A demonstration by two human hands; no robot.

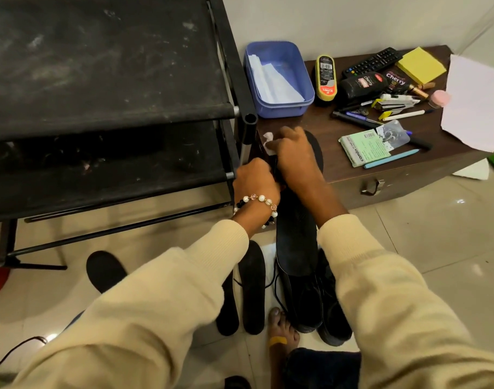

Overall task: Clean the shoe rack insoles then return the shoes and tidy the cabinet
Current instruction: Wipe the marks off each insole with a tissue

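A long black insole (296, 234) stands tilted in front of me, its top end leaning on the brown cabinet (408, 175). My left hand (254, 178), with a bead bracelet, grips the insole's left edge. My right hand (293, 153) presses a crumpled white tissue (269, 141) against the insole's upper part. More black insoles (251, 287) (105, 270) lie on the floor. A pair of black shoes (318, 301) sits below the held insole. The dusty black shoe rack (108, 80) stands at the left.
A blue tub (279, 80) with white tissues sits on the cabinet, beside shoe polish (326, 77), a remote, yellow sticky notes (421, 64), pens and white paper (470, 102). My bare foot (282, 329) rests on the tiled floor by the shoes.
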